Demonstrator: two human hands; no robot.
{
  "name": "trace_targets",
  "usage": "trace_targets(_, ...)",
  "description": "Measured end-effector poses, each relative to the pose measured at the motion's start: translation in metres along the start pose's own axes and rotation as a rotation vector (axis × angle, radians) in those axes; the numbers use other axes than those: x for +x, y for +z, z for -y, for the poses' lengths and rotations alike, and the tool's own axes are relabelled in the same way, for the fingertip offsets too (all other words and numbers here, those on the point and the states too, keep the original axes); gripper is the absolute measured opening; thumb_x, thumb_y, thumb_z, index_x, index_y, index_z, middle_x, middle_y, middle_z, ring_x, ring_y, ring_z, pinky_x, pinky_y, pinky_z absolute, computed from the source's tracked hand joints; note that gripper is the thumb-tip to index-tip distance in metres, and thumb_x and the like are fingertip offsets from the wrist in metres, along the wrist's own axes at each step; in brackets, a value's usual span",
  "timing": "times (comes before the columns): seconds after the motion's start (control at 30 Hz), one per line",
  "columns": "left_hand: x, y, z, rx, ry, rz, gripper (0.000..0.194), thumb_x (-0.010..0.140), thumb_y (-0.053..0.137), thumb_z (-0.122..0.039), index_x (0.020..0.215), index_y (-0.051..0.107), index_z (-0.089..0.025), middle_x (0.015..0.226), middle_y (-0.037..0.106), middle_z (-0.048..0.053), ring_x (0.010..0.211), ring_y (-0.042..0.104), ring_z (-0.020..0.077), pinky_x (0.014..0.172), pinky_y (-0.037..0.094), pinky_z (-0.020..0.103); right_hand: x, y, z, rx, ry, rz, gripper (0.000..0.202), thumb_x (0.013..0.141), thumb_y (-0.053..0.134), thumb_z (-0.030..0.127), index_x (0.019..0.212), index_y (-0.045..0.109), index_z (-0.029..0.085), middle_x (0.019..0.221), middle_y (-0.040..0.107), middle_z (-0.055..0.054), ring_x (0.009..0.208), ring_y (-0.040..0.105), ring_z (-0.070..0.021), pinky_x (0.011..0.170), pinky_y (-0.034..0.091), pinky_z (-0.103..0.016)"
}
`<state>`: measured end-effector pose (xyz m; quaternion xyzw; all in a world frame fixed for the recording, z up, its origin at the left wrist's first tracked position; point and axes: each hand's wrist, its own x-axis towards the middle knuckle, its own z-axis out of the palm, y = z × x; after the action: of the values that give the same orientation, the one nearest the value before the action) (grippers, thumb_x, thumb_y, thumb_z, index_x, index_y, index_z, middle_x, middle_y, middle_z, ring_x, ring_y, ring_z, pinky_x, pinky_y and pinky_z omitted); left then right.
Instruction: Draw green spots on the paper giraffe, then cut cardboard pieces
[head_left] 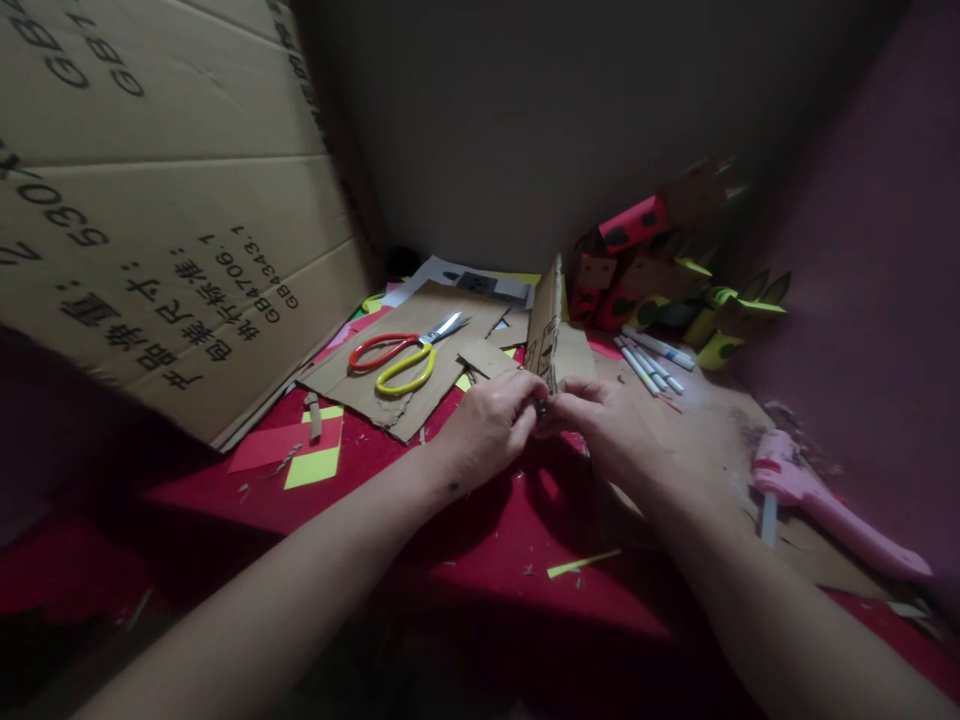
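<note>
A piece of corrugated cardboard (pixel 549 312) stands on edge above the red tabletop, its printed side facing left. My left hand (pixel 495 412) pinches its near end with thumb and fingers. From the other side my right hand (pixel 604 418) closes on the same end, fingertips almost touching those of the left. Just what lies between the fingertips is hidden. Scissors (pixel 401 362) with one red and one yellow handle lie on a flat cardboard sheet (pixel 375 400) beyond my left hand, blades pointing away.
A large printed carton (pixel 172 200) leans at the left. White marker pens (pixel 652 362) and a pink glue gun (pixel 825 500) lie on cardboard at the right. Paper-covered cardboard figures (pixel 637 260) stand at the back right. Red and yellow paper scraps (pixel 315 465) lie left, near the table's front edge.
</note>
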<state>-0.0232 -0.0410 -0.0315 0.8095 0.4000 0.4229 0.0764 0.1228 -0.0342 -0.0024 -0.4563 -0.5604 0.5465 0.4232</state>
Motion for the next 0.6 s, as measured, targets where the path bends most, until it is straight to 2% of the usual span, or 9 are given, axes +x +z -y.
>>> trace_targets(0.13, 0.001, -0.006, -0.002, 0.114, 0.083, 0.104, 0.016, 0.082, 0.046, -0.008, 0.092, 0.055, -0.016, 0.083, 0.059, 0.004, 0.075, 0.055, 0.0150, 0.070, 0.047, 0.029, -0.008, 0.000, 0.015, -0.163, 0.044, -0.054, 0.017, 0.063, 0.059, 0.015, 0.047, 0.055, 0.017, 0.046, 0.055, 0.002, 0.049, 0.051, -0.0106, 0.054, 0.045, -0.025)
trace_targets(0.23, 0.001, -0.009, -0.002, 0.145, 0.081, 0.138, 0.013, 0.081, 0.049, -0.009, 0.092, 0.053, -0.015, 0.081, 0.058, 0.004, 0.072, 0.053, 0.0146, 0.068, 0.048, 0.028, -0.006, -0.001, 0.010, -0.153, -0.004, -0.060, 0.013, 0.061, 0.060, 0.018, 0.049, 0.056, 0.017, 0.051, 0.059, 0.001, 0.054, 0.053, -0.0119, 0.055, 0.043, -0.024)
trace_targets(0.33, 0.000, -0.008, -0.002, 0.185, 0.101, 0.124, 0.008, 0.083, 0.049, -0.011, 0.089, 0.053, -0.014, 0.080, 0.057, 0.004, 0.071, 0.053, 0.0149, 0.068, 0.048, 0.029, 0.001, -0.002, -0.005, -0.066, -0.040, 0.011, 0.006, 0.060, 0.058, 0.019, 0.054, 0.059, 0.017, 0.055, 0.059, 0.002, 0.059, 0.055, -0.0129, 0.059, 0.043, -0.025)
trace_targets(0.43, 0.000, -0.006, -0.001, 0.212, 0.128, 0.108, 0.007, 0.084, 0.048, -0.011, 0.088, 0.052, -0.015, 0.080, 0.056, 0.004, 0.072, 0.053, 0.0157, 0.068, 0.047, 0.029, 0.007, -0.004, -0.016, -0.036, -0.040, 0.019, 0.005, 0.060, 0.059, 0.020, 0.058, 0.061, 0.016, 0.057, 0.059, 0.002, 0.059, 0.053, -0.0119, 0.060, 0.041, -0.025)
trace_targets(0.6, 0.000, 0.001, -0.002, 0.177, 0.092, 0.050, 0.010, 0.083, 0.045, -0.010, 0.080, 0.052, -0.017, 0.074, 0.054, 0.002, 0.068, 0.052, 0.0150, 0.063, 0.045, 0.028, 0.006, -0.005, -0.013, -0.093, -0.094, 0.020, 0.009, 0.062, 0.058, 0.023, 0.057, 0.057, 0.016, 0.056, 0.052, 0.004, 0.058, 0.047, -0.0104, 0.057, 0.036, -0.024)
